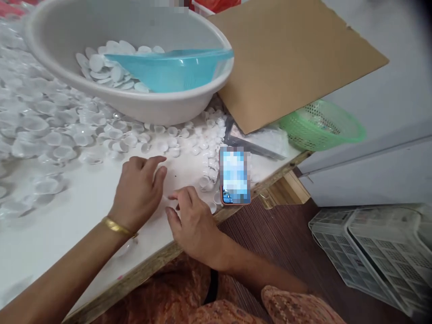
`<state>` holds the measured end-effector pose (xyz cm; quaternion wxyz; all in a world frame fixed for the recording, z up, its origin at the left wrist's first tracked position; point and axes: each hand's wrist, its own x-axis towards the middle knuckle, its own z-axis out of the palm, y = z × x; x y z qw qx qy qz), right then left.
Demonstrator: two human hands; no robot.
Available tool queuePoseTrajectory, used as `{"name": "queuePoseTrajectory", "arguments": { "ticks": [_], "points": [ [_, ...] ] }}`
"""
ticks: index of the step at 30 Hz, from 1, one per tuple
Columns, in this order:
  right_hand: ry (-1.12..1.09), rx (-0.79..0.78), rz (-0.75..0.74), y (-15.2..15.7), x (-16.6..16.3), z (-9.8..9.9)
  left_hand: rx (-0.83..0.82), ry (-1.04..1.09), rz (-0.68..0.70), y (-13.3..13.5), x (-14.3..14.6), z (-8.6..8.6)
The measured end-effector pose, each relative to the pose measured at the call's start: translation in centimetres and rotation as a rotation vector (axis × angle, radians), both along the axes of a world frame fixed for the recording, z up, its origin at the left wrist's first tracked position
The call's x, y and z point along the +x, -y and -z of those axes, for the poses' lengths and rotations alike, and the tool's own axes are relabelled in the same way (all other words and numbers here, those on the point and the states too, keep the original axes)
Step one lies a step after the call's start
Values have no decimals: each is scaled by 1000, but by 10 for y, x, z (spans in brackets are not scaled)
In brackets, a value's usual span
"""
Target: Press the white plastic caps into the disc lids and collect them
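My left hand [140, 191], with a gold bangle at the wrist, rests on the white table [50, 234] with its fingers curled under. Close beside it, my right hand [191, 222] pinches something small against the tabletop; I cannot make out what it is. Several small white plastic cups and clear lids [67, 130] lie scattered over the table beyond both hands. A phone [235, 176] lies just right of my right hand, near the table's edge.
A large white basin [141, 105] at the back holds white lids and a turquoise bowl [168, 69]. A cardboard sheet [290, 58] leans at the right above a green basket [320, 126]. White plastic crates [378, 252] stand on the floor at the right.
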<state>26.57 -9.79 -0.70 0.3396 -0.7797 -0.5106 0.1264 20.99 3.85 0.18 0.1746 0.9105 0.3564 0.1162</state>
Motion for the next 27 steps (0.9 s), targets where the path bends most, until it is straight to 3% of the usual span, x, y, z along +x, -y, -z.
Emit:
{"name": "queuePoseTrajectory", "arguments": {
  "ticks": [6,13,21,27],
  "points": [
    [93,-18,-45,12,0,6,216,-166,71,19,39,15],
    [41,-12,-129,13,7,11,96,-301,112,17,46,19],
    [1,66,-231,7,7,11,121,-260,157,18,47,23],
    [38,171,-317,11,4,17,162,-187,81,16,48,32]
  ]
}}
